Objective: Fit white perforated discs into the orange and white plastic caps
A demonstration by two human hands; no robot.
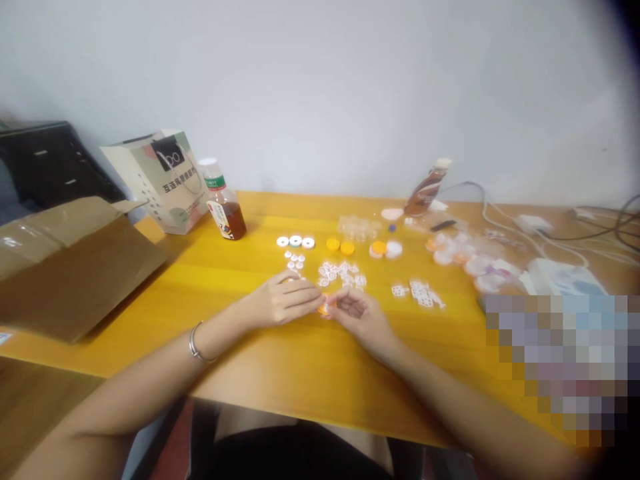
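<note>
Head view: looking down at a yellow table [280, 373] against a white wall.

Left hand [283, 300] and right hand [357, 313] meeting near the middle of the table, fingertips touching. Both pinching together a small orange piece [324, 308], only partly showing between the fingers. Left hand curled, palm down, fingers closed on the piece; right hand half curled, palm turned up, thumb and forefinger closing on the same piece. Wearing a silver bracelet [197, 343] on the left wrist.

Lying just behind the hands: a loose heap of small white pieces [341, 273], and a second small heap [419, 293] to the right, apart from the first. Sitting further back: a row of three white rings [295, 241], then orange caps [340, 247], then an orange and a white cap [386, 249].

Standing at the back left: a tea bottle [225, 203] just beside a paper bag [160, 180]. Resting on the left edge: an open cardboard box [65, 260]. Leaning at the back, tilted: a brown bottle [426, 189]. Running along the right side: white cables [505, 223].
</note>
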